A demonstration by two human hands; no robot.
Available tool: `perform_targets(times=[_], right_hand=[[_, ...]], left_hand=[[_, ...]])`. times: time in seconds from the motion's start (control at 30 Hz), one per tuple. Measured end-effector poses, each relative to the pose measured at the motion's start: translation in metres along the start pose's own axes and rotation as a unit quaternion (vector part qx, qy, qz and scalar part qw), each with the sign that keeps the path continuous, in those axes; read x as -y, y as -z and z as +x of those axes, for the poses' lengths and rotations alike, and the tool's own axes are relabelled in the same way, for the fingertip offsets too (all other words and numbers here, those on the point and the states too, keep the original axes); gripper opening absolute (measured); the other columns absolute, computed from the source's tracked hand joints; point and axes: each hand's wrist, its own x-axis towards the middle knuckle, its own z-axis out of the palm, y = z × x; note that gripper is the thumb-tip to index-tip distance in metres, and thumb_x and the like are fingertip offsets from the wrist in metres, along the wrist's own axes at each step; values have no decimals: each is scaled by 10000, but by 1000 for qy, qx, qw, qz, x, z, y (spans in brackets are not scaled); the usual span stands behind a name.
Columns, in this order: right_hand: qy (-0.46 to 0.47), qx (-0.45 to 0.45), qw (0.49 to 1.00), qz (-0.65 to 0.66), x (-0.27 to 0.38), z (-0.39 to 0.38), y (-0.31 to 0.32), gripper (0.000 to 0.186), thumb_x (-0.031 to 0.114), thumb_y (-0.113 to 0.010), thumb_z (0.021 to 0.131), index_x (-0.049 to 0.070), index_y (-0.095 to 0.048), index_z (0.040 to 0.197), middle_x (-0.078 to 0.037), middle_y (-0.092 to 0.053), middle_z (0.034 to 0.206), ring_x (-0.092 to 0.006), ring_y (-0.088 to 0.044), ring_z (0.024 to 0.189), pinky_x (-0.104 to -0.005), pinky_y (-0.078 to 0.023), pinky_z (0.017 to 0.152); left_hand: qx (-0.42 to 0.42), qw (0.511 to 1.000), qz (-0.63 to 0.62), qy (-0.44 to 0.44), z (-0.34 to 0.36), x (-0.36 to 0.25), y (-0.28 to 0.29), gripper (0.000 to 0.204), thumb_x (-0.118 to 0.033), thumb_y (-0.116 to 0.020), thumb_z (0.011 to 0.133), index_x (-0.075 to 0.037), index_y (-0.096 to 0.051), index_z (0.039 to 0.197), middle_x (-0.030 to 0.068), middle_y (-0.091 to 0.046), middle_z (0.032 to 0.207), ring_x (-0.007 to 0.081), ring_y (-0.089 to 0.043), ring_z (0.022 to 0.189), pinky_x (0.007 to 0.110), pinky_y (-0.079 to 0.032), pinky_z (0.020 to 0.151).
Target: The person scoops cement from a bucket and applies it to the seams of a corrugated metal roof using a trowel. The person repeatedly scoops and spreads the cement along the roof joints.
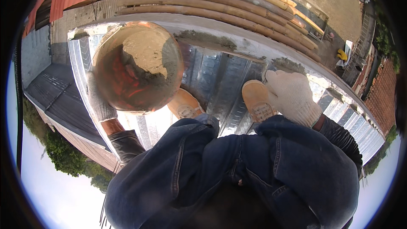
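Note:
My left hand [98,99], in a knitted work glove, is pressed round the outer left side of a round orange-red bucket [125,87]; its fingertips are partly hidden. Grey wet mortar [146,51] lies inside the bucket and smears its walls. My right hand [292,93], in a whitish knitted glove, is closed beside my right shoe, close to the mortared wall edge. A thin grey edge shows at its fingers, but what it grips is mostly hidden. Fresh mortar patches [205,39] lie along the joint between the wall and the metal roofing sheet [207,74].
I crouch high on corrugated metal, both tan shoes [256,99] on it. Beyond the pale wall top [237,34] run several bamboo poles [212,2]. Ground lies far below, with a person in yellow [341,55]. A dark lower roof [65,97] is at left.

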Motion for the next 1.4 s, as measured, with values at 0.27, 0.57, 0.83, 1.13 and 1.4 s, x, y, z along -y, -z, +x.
perform_targets(times=[0.27,0.57,0.83,1.13,1.4], right_hand=[[-5,-71,996,-49,-49,-38,19,169,182,-731,954,37,-682,1027,-190,-711,896,-396,-745,806,-496,-573,721],[41,-23,984,-171,-53,-9,33,108,104,-771,905,67,-742,1002,-133,-747,913,-335,-782,859,-457,-621,776],[15,-54,982,-180,-47,-8,38,139,133,-778,916,60,-726,1023,-149,-748,929,-347,-776,845,-463,-616,774],[-10,-93,993,-74,-53,-24,15,189,192,-755,942,59,-678,1052,-181,-716,917,-413,-744,866,-515,-589,776],[-91,-20,993,74,-23,-22,-6,293,310,-726,1026,39,-639,1098,-199,-730,950,-430,-751,917,-521,-588,774]], left_hand=[[5,1000,-14,14,-19,-14,-24,558,-379,-621,1179,27,-615,1562,154,-709,1498,279,-686,1345,398,-547,1175],[30,999,16,-14,-1,2,1,565,-356,-605,1188,24,-575,1605,138,-677,1554,270,-667,1382,401,-534,1194],[8,1000,-6,5,-6,-2,-6,566,-358,-605,1188,28,-582,1602,142,-680,1555,276,-662,1392,397,-517,1209],[20,999,-31,29,-16,-12,-21,573,-389,-646,1166,24,-620,1563,136,-708,1503,275,-684,1345,401,-540,1173],[-14,1000,0,4,-15,-9,-21,566,-397,-642,1167,24,-634,1546,146,-725,1473,263,-705,1302,391,-554,1155]])
